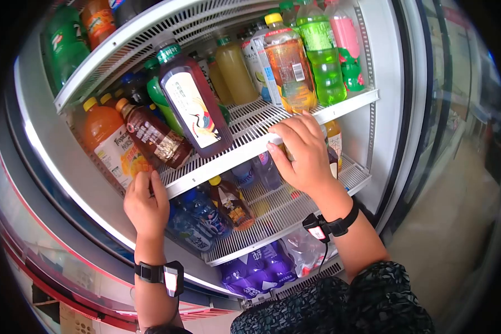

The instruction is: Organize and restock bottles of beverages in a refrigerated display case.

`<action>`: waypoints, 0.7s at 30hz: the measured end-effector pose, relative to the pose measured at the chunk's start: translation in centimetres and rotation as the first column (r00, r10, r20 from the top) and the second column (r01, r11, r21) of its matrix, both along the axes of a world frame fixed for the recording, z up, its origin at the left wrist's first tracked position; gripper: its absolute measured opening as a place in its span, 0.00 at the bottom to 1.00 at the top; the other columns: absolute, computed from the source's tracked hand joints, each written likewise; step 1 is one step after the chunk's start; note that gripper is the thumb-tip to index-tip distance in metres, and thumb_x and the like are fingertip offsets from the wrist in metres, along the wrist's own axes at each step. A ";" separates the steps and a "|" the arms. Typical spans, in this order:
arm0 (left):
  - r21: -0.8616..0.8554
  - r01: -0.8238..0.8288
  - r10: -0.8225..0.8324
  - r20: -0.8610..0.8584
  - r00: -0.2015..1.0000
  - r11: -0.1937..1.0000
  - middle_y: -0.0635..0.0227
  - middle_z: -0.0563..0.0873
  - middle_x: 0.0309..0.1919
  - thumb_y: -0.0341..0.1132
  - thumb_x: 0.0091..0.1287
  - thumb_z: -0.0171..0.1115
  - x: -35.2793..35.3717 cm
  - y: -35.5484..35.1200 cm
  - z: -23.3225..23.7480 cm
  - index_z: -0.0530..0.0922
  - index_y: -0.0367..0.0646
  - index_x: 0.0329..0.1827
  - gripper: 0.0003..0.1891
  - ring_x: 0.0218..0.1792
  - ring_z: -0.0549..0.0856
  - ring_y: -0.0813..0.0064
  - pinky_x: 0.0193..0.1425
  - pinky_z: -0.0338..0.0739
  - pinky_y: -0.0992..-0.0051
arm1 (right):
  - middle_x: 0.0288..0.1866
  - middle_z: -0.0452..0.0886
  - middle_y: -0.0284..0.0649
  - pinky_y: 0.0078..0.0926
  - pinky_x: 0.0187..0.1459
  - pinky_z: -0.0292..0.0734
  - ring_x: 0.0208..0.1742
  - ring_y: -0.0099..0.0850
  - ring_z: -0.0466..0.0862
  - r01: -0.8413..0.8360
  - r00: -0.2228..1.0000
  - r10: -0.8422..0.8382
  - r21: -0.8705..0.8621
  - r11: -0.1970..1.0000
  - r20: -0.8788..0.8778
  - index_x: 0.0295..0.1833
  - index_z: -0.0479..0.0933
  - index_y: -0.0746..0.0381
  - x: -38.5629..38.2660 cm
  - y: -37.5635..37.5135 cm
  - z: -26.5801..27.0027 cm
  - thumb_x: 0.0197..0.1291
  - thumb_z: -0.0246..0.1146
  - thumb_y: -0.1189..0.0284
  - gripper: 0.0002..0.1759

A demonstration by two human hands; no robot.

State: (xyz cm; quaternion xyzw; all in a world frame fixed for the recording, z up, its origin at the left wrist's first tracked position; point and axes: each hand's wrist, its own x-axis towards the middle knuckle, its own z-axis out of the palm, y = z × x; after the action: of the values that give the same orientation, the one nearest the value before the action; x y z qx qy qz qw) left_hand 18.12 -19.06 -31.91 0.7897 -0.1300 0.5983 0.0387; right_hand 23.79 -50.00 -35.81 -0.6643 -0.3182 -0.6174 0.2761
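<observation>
I look into an open drinks cooler. My left hand (146, 205) grips the front edge of the white wire shelf (245, 150) at its left end, just under an orange juice bottle (108, 142). My right hand (301, 156) rests on the same shelf's front edge further right, fingers curled over the rim, below an amber tea bottle (288, 69). A dark red bottle with a crane label (192, 103) and a brown bottle (153, 136) lean on the shelf between my hands.
A green soda bottle (323, 55), a pink bottle (348, 42) and yellow bottles (235, 69) stand at the shelf's right. Lower shelves hold blue bottles (200, 217) and purple packs (256, 270). The cooler door frame (412, 111) is at right; floor lies beyond.
</observation>
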 end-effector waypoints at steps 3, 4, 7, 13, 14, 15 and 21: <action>0.032 -0.022 0.023 -0.018 1.000 0.999 0.54 0.79 0.25 0.30 0.68 0.61 -0.1 -0.2 0.4 0.74 0.38 0.29 0.09 0.27 0.80 0.48 0.31 0.74 0.56 | 0.44 0.80 0.44 0.52 0.63 0.67 0.49 0.47 0.78 0.035 0.999 -0.035 0.014 0.999 -0.015 0.47 0.78 0.63 -0.1 0.5 0.2 0.56 0.67 0.70 0.14; 0.016 -0.014 0.014 -0.016 1.000 1.000 0.54 0.79 0.25 0.30 0.67 0.61 -0.2 -0.4 0.5 0.73 0.38 0.28 0.10 0.27 0.80 0.48 0.32 0.75 0.56 | 0.43 0.80 0.44 0.51 0.63 0.67 0.48 0.47 0.78 0.059 0.998 -0.058 0.019 0.998 -0.029 0.47 0.77 0.63 -0.1 0.6 0.2 0.56 0.67 0.69 0.15; 0.020 -0.006 0.006 0.001 1.000 1.000 0.54 0.79 0.25 0.30 0.67 0.61 -0.1 -0.3 0.6 0.73 0.39 0.28 0.10 0.28 0.80 0.48 0.32 0.75 0.56 | 0.44 0.80 0.44 0.53 0.64 0.67 0.49 0.47 0.78 0.071 0.996 -0.072 -0.020 0.997 -0.047 0.48 0.77 0.63 -0.5 0.5 0.6 0.56 0.67 0.67 0.16; 0.045 -0.018 0.018 0.015 1.000 0.999 0.54 0.79 0.25 0.30 0.66 0.61 -0.1 -0.5 0.5 0.72 0.39 0.27 0.10 0.28 0.80 0.49 0.32 0.75 0.55 | 0.46 0.81 0.45 0.48 0.64 0.70 0.51 0.45 0.78 0.085 0.995 -0.094 -0.166 0.982 -0.042 0.50 0.77 0.64 -1.5 -1.1 1.3 0.58 0.67 0.65 0.18; 0.045 -0.018 0.017 0.015 1.000 0.999 0.54 0.79 0.25 0.30 0.67 0.61 -0.1 -0.6 0.5 0.72 0.39 0.27 0.10 0.28 0.80 0.49 0.32 0.74 0.55 | 0.46 0.81 0.45 0.48 0.64 0.70 0.51 0.45 0.78 0.090 0.994 -0.098 -0.160 0.983 -0.041 0.50 0.77 0.64 -1.6 -1.5 1.5 0.58 0.67 0.65 0.18; 0.047 -0.019 0.019 0.013 1.000 0.999 0.54 0.79 0.25 0.30 0.67 0.60 -0.2 -0.6 0.5 0.72 0.39 0.26 0.11 0.28 0.80 0.49 0.32 0.74 0.55 | 0.47 0.81 0.45 0.46 0.64 0.70 0.51 0.46 0.78 0.038 0.997 -0.050 -0.204 0.978 -0.054 0.51 0.78 0.64 -1.5 -1.9 1.6 0.58 0.68 0.65 0.19; 0.048 -0.037 0.039 -0.039 0.998 0.998 0.53 0.79 0.26 0.30 0.68 0.59 -0.2 -0.5 0.5 0.72 0.38 0.27 0.11 0.29 0.80 0.47 0.33 0.74 0.55 | 0.56 0.83 0.50 0.43 0.61 0.75 0.59 0.48 0.81 -0.305 0.894 0.111 -0.409 0.860 -0.433 0.58 0.79 0.66 -1.3 -6.2 4.4 0.62 0.67 0.64 0.23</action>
State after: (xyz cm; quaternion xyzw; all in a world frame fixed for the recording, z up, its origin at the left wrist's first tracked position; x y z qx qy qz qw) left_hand 17.89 -19.58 -31.42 0.8046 -0.1282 0.5797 0.0110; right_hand 22.45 -56.19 -31.40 -0.7823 -0.4662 -0.3413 0.2327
